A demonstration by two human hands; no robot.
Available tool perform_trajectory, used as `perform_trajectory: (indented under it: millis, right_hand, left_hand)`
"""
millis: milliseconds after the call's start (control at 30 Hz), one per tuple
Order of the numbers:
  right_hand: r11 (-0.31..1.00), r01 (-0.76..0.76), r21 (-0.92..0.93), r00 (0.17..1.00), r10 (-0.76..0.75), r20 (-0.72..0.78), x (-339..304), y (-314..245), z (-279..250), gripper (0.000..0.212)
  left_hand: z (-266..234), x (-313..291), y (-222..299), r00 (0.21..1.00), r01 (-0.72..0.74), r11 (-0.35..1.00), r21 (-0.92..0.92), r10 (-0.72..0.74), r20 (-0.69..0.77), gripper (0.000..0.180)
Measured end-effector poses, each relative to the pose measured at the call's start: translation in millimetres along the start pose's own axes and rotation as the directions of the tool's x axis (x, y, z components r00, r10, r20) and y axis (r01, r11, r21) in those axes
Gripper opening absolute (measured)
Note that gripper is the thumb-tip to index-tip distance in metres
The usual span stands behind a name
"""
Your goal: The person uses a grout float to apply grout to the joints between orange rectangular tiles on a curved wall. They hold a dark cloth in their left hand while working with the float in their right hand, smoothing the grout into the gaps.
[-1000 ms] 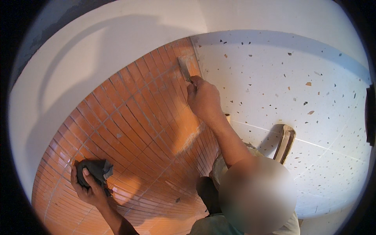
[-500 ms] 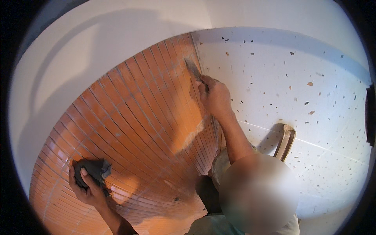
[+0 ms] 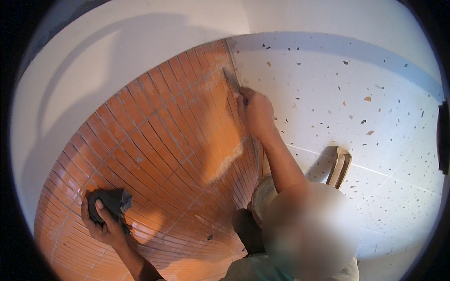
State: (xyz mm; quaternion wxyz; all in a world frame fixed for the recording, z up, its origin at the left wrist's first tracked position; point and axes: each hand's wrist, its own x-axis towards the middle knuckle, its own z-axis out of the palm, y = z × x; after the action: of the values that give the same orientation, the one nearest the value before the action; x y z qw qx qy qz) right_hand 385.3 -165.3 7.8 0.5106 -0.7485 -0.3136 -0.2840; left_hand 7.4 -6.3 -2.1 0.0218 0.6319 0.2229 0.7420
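Note:
My right hand (image 3: 257,110) is closed around a putty knife (image 3: 230,78). Its grey blade points up and left and lies against the orange tiles (image 3: 159,126), close to the upright edge where they meet the speckled white surface. Lower down on the left, my left hand (image 3: 104,224) grips a bunched dark grey cloth (image 3: 108,206) in front of the tiles, thumb on top. Whether the cloth presses on them I cannot tell. Pale smears and grey joint lines show on the narrow tiles, most thickly near the putty knife.
A round, pale-rimmed bucket (image 3: 262,196) is partly hidden behind my right forearm. A brown bar-shaped piece (image 3: 340,167) stands out from the speckled white surface (image 3: 318,93) on the right. A small dark crumb (image 3: 209,238) lies low on the orange area. A blurred patch covers the lower right.
The putty knife and my right hand have shifted very slightly along the tile edge. My left hand with the cloth has stayed almost where it was.

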Motion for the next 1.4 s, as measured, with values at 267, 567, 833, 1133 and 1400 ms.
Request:
perform_trajectory:
  millis: [267, 567, 833, 1133, 1400]
  right_hand:
    - [0.998, -0.015, -0.053, 1.0, 0.014, -0.02, 3.4, 5.1, 8.5, 0.024]
    - [1.0, -0.017, -0.011, 0.999, 0.017, -0.041, 13.1, 1.3, 5.2, 0.024]
    - [0.996, 0.061, 0.072, 0.997, -0.065, 0.044, -68.5, -23.4, 7.1, 0.029]
    - [0.993, 0.11, 0.041, 0.992, -0.112, 0.053, -63.7, -26.8, 3.5, 0.03]
    - [0.992, 0.117, 0.046, 0.985, -0.122, 0.125, -60.3, -28.9, -5.9, 0.026]
  left_hand:
    - [-1.5, -0.9, -0.9, 0.999, 0.042, 0.999, -0.002, -0.042, 0.008, 0.041]
    - [-1.1, 1.9, -2.9, 0.995, -0.104, 0.992, 0.073, 0.104, 0.005, 0.038]
    - [-2.0, 0.5, -9.7, 0.997, -0.078, 0.997, -0.006, 0.078, 0.015, 0.037]
    - [-2.8, -0.1, -6.2, 0.999, -0.041, 0.999, 0.022, 0.041, -0.005, 0.037]
    - [-3.2, -1.7, -6.4, 0.999, -0.028, 0.998, 0.057, 0.03, -0.029, 0.037]
